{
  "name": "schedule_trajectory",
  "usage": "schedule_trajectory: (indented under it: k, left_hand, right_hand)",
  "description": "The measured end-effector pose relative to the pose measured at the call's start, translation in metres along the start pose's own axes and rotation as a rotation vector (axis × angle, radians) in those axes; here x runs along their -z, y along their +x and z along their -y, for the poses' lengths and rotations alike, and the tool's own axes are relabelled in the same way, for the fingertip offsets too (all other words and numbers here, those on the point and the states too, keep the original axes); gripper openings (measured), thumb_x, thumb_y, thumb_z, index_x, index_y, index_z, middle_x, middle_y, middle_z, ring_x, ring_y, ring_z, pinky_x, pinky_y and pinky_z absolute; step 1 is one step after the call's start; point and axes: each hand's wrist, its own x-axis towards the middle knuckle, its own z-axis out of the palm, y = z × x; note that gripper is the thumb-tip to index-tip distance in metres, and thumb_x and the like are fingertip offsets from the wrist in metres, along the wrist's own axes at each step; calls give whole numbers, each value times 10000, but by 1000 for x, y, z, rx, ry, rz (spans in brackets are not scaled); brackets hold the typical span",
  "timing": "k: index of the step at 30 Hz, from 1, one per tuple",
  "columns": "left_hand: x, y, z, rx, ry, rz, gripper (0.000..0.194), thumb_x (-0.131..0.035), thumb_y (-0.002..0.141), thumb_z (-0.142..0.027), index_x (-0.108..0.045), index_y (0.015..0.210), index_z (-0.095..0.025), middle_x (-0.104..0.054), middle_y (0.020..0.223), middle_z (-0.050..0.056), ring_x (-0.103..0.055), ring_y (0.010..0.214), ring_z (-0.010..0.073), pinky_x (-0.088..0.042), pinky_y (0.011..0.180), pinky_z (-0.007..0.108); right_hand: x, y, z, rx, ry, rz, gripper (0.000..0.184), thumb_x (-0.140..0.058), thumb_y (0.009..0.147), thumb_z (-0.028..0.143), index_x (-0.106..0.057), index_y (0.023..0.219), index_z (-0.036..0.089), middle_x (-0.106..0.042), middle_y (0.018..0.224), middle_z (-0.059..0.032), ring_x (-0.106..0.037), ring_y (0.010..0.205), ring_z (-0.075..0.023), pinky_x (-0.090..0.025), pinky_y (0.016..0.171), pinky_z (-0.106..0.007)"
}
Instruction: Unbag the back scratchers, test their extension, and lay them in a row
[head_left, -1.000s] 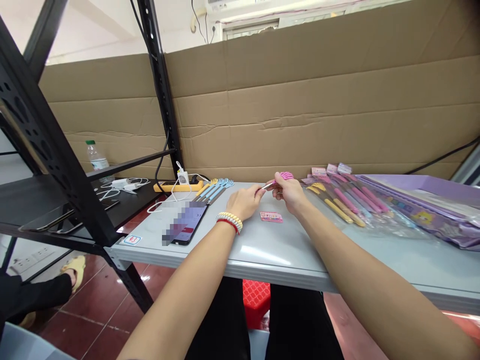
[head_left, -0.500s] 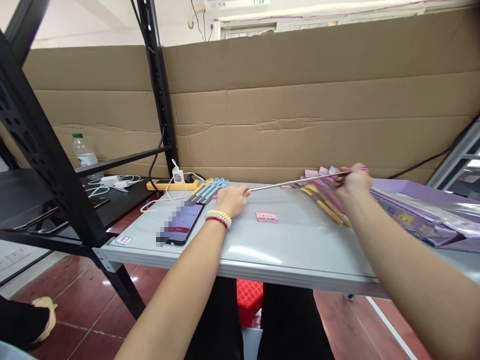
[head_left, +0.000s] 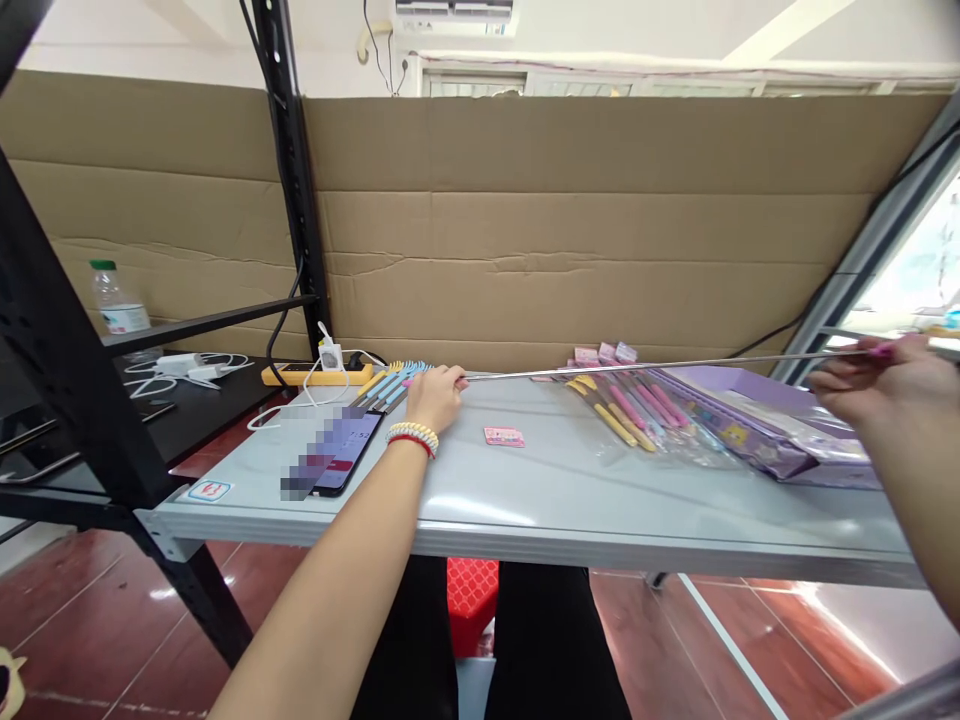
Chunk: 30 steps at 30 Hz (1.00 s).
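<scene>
My left hand (head_left: 435,398) is closed around one end of a telescopic back scratcher (head_left: 645,367), with a bit of pink showing beside the fingers. Its thin metal rod stretches almost level across the table to my right hand (head_left: 885,385), which grips the pink far end at the right edge. Several blue and yellow back scratchers (head_left: 394,388) with claw heads lie just left of my left hand. Below the rod is a small pink card (head_left: 504,437). Pink and yellow back scratchers (head_left: 630,405) in clear bags with pink header cards lie in a pile under the rod.
A phone (head_left: 351,455) lies at the table's left. A purple box (head_left: 757,445) with clear plastic in it stands at the right. Behind the scratchers is a yellow power strip (head_left: 319,375) with white cables. Cardboard (head_left: 562,230) walls the back; a black rack post (head_left: 292,180) rises at left.
My right hand has moved far to the right, drawing the back scratcher's rod out much longer. My left hand keeps its hold at the other end. The view has shifted right.
</scene>
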Motion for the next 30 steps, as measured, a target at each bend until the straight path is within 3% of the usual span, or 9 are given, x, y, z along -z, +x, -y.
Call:
schedule_trajectory:
  k: [2, 4, 9, 13, 16, 20, 24, 30]
  left_hand:
    - [1, 0, 10, 59, -15, -47, 195, -498, 865, -223, -678, 942, -232, -694, 947, 37, -607, 931, 199, -397, 820, 316]
    - [4, 1, 21, 122, -18, -91, 177, -532, 836, -209, -690, 914, -224, -697, 948, 46, -608, 930, 204, -404, 842, 317]
    - [12, 1, 40, 245, 42, -284, 139, -553, 783, -171, -674, 830, -220, -689, 941, 46, -583, 941, 221, -355, 940, 357]
    - [15, 1, 43, 355, 81, -459, 121, -541, 755, -149, -631, 801, -215, -659, 934, 45, -550, 982, 235, -268, 992, 427]
    - [18, 0, 41, 431, 83, -500, 113, -528, 734, -133, -604, 782, -202, -630, 921, 59, -529, 999, 258, -291, 922, 451]
    - [22, -1, 41, 501, 95, -536, 157, -513, 705, -102, -597, 796, -199, -596, 950, 84, -503, 1019, 290, -298, 869, 463]
    - [23, -1, 43, 536, 96, -532, 172, -520, 690, -96, -592, 806, -200, -584, 967, 97, -491, 1042, 311, -291, 878, 469]
    - [24, 0, 43, 532, 39, -571, 304, -515, 701, -116, -543, 993, -197, -605, 1029, 88, -509, 1051, 281, -288, 920, 446]
  right_hand:
    - [-1, -4, -14, -77, -6, 190, 533, -283, 970, 365, -487, 525, 156, -327, 535, -1, -285, 400, -49, -60, 423, -247]
    - [-4, -7, -32, -140, 31, 228, 580, -207, 959, 478, -471, 549, 163, -329, 555, -1, -297, 404, -54, -75, 418, -263]
    - [-13, -16, -77, -224, 140, 88, 579, -131, 897, 612, -367, 562, 202, -362, 563, -14, -285, 412, -79, -106, 410, -274]
    - [-14, -21, -98, -231, 80, -26, 521, -122, 954, 436, -446, 640, 177, -474, 648, -47, -320, 424, -73, -136, 383, -225]
    - [-11, -21, -101, -232, 81, -34, 477, -128, 962, 341, -482, 702, 157, -536, 732, -69, -389, 460, -74, -190, 371, -191]
    - [-3, -20, -95, -266, 113, 126, 364, -211, 913, 307, -486, 728, 157, -539, 724, -65, -427, 475, -101, -242, 365, -198]
    - [4, -21, -92, -261, 116, 186, 310, -296, 871, 339, -495, 728, 150, -511, 680, -52, -437, 486, -114, -273, 360, -203]
    - [-1, -26, -92, -276, 147, 11, 213, -404, 842, 194, -370, 632, 172, -368, 532, 28, -385, 445, -78, -309, 361, -163]
